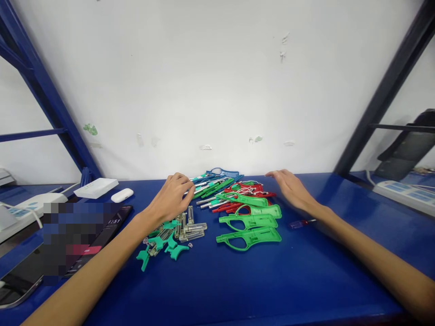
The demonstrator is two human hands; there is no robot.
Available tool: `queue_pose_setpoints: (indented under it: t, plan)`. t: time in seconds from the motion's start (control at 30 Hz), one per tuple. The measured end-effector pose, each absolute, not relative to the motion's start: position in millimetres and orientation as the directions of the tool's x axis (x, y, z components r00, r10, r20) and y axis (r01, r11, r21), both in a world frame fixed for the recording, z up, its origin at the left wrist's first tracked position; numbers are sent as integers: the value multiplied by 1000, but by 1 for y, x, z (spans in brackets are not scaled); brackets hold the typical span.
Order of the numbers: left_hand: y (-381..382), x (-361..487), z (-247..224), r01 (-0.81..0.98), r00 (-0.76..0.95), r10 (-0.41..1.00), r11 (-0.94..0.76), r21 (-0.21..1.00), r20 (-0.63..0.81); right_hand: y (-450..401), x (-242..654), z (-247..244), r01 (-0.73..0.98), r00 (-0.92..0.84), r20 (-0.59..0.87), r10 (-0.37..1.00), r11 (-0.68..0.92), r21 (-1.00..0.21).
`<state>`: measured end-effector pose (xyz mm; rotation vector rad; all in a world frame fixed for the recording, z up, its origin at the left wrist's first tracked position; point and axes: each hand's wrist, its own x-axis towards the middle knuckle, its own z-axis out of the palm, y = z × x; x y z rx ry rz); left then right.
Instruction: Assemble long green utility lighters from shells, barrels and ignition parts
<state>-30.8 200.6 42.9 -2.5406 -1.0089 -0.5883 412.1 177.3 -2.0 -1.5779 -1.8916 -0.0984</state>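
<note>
My left hand (175, 194) is at the left edge of a pile of lighter parts, its fingers bent and a little apart, with nothing visible in them. Beneath it lie clear fuel tanks (193, 235) and teal triggers (176, 251). To the pile's right, my right hand (288, 186) is open, fingers stretched out. Between the hands are metal-tipped lighter tubes (205, 202), red casing halves (226, 207) and a blue casing half (226, 173). Nearer to me, green casing halves (249, 238) lie in a row with their hollow sides up.
A small screwdriver (299, 224) lies under my right wrist. Left of my left arm are a phone (117, 222), a white earbud case (122, 195) and a white box (96, 188). Power strips (404, 197) sit at both sides, and a white wall (217, 90) stands behind the blue table (272, 285).
</note>
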Motion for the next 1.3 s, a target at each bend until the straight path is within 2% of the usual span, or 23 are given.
queue_pose_setpoints:
  t: [0.27, 0.77, 1.3]
  plan:
    - [184, -17, 44, 654, 713, 534, -741, -155, 455, 178, 411, -3, 899, -91, 517, 851, 293, -324]
    - [122, 24, 35, 420, 891, 389, -902, -98, 236, 175, 407, 0, 893, -144, 483, 864, 324, -313]
    - [105, 32, 39, 292, 931, 293, -956, 40, 219, 174, 399, 3, 871, -278, 487, 828, 431, -235]
